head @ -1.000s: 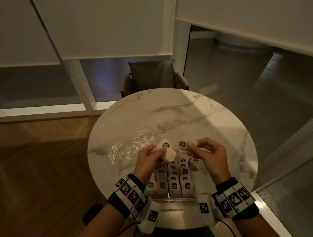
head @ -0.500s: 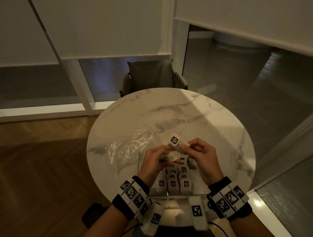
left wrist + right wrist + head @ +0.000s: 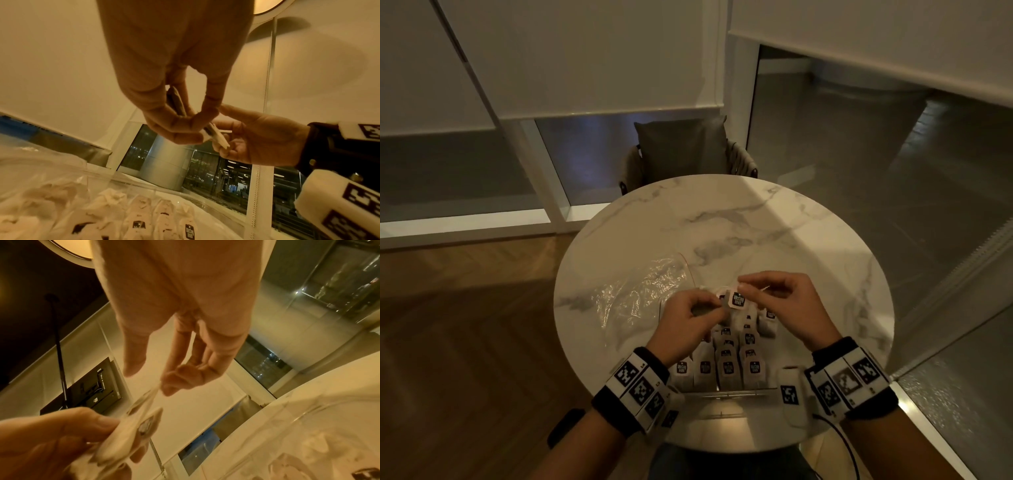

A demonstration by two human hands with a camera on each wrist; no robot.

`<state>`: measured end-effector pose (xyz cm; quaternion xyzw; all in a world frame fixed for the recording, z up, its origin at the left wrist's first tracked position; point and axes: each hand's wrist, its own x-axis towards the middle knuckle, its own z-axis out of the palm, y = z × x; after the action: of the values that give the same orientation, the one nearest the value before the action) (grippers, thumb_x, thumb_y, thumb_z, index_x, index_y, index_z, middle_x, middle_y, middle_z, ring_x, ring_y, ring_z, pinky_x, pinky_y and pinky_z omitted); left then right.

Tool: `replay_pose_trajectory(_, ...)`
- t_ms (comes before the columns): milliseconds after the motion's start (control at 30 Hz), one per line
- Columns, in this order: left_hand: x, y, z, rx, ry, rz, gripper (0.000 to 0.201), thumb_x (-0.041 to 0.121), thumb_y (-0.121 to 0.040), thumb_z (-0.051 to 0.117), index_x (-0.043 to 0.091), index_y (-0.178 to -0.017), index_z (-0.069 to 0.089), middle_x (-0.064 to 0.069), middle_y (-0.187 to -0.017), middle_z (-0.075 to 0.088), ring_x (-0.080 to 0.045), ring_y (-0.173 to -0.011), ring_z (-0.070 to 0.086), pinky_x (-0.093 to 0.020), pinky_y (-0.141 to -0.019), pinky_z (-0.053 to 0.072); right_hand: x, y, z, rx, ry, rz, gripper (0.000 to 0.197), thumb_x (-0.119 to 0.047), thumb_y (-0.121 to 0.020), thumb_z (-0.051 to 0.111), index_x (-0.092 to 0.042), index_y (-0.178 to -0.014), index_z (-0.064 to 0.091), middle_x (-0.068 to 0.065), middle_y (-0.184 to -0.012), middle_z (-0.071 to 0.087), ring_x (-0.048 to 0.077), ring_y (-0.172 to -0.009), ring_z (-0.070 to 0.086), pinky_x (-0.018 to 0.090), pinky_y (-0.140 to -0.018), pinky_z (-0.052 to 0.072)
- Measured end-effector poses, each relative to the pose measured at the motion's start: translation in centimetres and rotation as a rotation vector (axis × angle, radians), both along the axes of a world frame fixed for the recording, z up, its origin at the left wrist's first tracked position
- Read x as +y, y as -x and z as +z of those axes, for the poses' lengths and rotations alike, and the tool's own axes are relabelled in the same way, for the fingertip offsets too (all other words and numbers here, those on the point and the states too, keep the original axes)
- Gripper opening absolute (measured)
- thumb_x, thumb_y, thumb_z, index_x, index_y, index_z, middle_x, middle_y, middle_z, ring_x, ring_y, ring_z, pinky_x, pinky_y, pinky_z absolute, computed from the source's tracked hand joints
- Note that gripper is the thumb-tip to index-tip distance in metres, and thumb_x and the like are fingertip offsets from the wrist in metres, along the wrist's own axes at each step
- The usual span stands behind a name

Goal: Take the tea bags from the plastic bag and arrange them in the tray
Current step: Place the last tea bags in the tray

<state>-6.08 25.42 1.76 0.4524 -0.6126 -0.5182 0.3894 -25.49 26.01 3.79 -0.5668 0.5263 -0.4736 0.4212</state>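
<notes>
Both hands are held close together above the far end of the clear tray [image 3: 726, 394]. My left hand [image 3: 714, 306] pinches a white tea bag [image 3: 177, 104] between thumb and fingers. My right hand [image 3: 744, 286] pinches the paper tag [image 3: 737, 300] of that tea bag, and the tag's dark logo faces up. In the right wrist view the tea bag [image 3: 131, 436] is in my left fingers and its string runs up to my right fingertips [image 3: 170, 386]. Several tea bags [image 3: 727, 368] stand in rows in the tray. The crumpled clear plastic bag [image 3: 640, 294] lies flat to the left.
The tray sits near the front edge of a round marble table [image 3: 756, 222]. A dark cushioned chair [image 3: 685, 150] stands behind the table. Wooden floor lies to the left and a glass wall to the right.
The hands have come together. The tag, first held apart at the right and then lifted between the hands, now hangs lower with its logo turned up.
</notes>
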Motion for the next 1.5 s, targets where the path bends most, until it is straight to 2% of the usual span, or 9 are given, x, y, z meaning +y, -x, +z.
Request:
replay_pose_trajectory(233,0.5,0.1,-0.2,0.077,0.045,0.011,0.013,0.016,-0.088,0.072,0.003,-0.086,0.076,-0.021,-0.081,0.066,-0.018,-0.055,0.054,-0.025,-0.047,0.044,0.1,-0.6,-0.1,-0.174,-0.007,0.031,0.007,-0.003,-0.087,0.067,0.004,-0.089,0.068,0.026,-0.075,0.069,0.023,-0.055,0.066,0.022,-0.052,0.054)
replay_pose_trajectory(467,0.9,0.4,-0.4,0.111,0.082,0.041,0.032,0.036,-0.081,0.072,0.006,-0.092,0.077,-0.021,-0.085,0.066,-0.02,-0.058,0.057,-0.027,-0.05,0.048,0.6,-0.5,0.5,-0.155,0.032,-0.006,0.009,-0.006,-0.084,0.07,0.002,-0.088,0.068,0.02,-0.071,0.071,0.028,-0.059,0.071,0.024,-0.055,0.057)
replay_pose_trajectory(667,0.4,0.6,-1.1,0.067,0.257,0.242,0.006,0.027,-0.084,0.075,0.022,-0.084,0.077,-0.002,-0.087,0.068,-0.02,-0.072,0.065,-0.029,-0.058,0.049,1.3,-0.2,0.9,-0.029,0.03,0.099,0.012,-0.006,-0.077,0.079,-0.002,-0.084,0.069,0.014,-0.076,0.074,0.03,-0.069,0.074,0.032,-0.067,0.06)
replay_pose_trajectory(800,0.4,0.3,-1.3,0.068,0.271,0.227,0.013,0.042,-0.077,0.074,0.032,-0.084,0.077,0.005,-0.085,0.068,-0.023,-0.076,0.064,-0.037,-0.061,0.052,1.4,0.5,1.1,0.08,0.081,0.102,0.01,-0.01,-0.074,0.082,-0.01,-0.081,0.075,0.007,-0.077,0.074,0.028,-0.071,0.071,0.038,-0.066,0.058)
replay_pose_trajectory(967,0.5,0.4,-1.7,0.07,0.298,0.227,0.028,0.012,-0.078,0.081,0.039,-0.075,0.074,0.008,-0.081,0.067,-0.011,-0.067,0.064,-0.024,-0.056,0.049,1.0,0.7,1.3,0.208,0.114,0.012,0.012,-0.011,-0.073,0.084,-0.017,-0.081,0.078,-0.002,-0.075,0.074,0.011,-0.056,0.058,0.026,-0.057,0.049)
replay_pose_trajectory(1067,0.6,0.7,-1.7,0.078,0.318,0.224,0.03,0.012,-0.077,0.081,0.041,-0.073,0.072,0.011,-0.081,0.067,-0.011,-0.066,0.064,-0.023,-0.055,0.05,1.0,0.6,1.5,0.207,0.116,0.115,0.013,-0.006,-0.074,0.083,-0.016,-0.081,0.078,-0.006,-0.07,0.072,0.005,-0.05,0.051,0.02,-0.054,0.044)
replay_pose_trajectory(1300,0.7,0.6,-1.8,0.091,0.292,0.23,0.032,0.012,-0.076,0.081,0.044,-0.073,0.073,0.012,-0.083,0.066,-0.009,-0.069,0.063,-0.025,-0.055,0.049,1.0,0.5,2.1,0.291,0.163,0.096,0.025,-0.003,-0.076,0.08,-0.027,-0.076,0.075,-0.008,-0.07,0.071,0.008,-0.047,0.047,0.022,-0.051,0.042)
replay_pose_trajectory(1400,1.0,0.8,-1.4,0.109,0.265,0.215,0.009,0.029,-0.073,0.082,0.034,-0.078,0.076,0.008,-0.083,0.066,-0.011,-0.073,0.064,-0.032,-0.059,0.053,0.7,0.2,2.0,0.299,0.164,0.016,0.022,-0.002,-0.079,0.077,-0.024,-0.078,0.074,-0.004,-0.075,0.07,0.008,-0.045,0.045,0.024,-0.05,0.042)
replay_pose_trajectory(1500,1.2,1.1,-1.2,0.136,0.229,0.182,0.037,0.048,-0.065,0.081,0.02,-0.088,0.078,0.0,-0.09,0.066,-0.017,-0.083,0.065,-0.04,-0.071,0.059,0.7,0.0,2.2,0.28,0.155,0.065,0.017,-0.001,-0.082,0.074,-0.019,-0.081,0.074,-0.002,-0.079,0.069,0.008,-0.045,0.044,0.024,-0.049,0.043)
